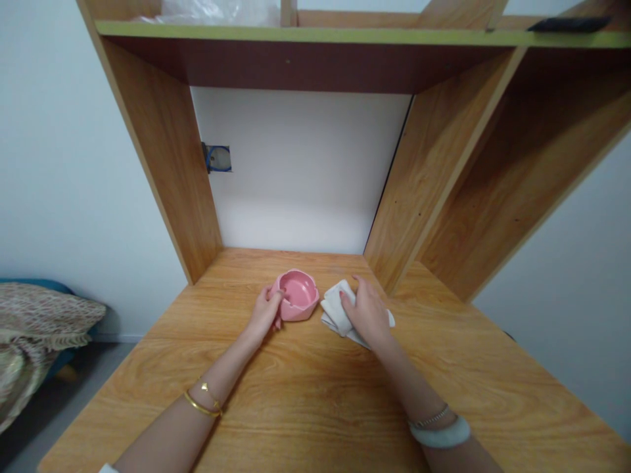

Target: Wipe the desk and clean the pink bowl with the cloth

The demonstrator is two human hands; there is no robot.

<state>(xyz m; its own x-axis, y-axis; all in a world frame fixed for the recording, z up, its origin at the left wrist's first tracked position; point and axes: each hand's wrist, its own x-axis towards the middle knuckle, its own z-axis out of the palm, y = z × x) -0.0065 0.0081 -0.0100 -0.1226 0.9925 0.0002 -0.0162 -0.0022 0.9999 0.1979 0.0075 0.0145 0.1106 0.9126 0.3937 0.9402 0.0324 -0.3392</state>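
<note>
A pink ashtray (302, 309) with notches in its rim is at the middle of the wooden desk, its hollow facing up. My left hand (266, 312) grips its left side, thumb over the rim and fingers around the outer wall. Just to the right, my right hand (367, 309) is closed on a folded white cloth (338, 309), with the thumb on top. Part of the cloth is hidden under that hand. A small gap separates cloth and ashtray. Whether the ashtray rests fully on the desk or is slightly raised, I cannot tell.
The wooden desk (305, 407) runs back to a white panel (305, 171) with an uncovered socket box (218, 158). Upright boards stand left and right, with a green-edged shelf (315, 34) above holding clear plastic (217, 12). A woven blanket (44, 328) lies at far left.
</note>
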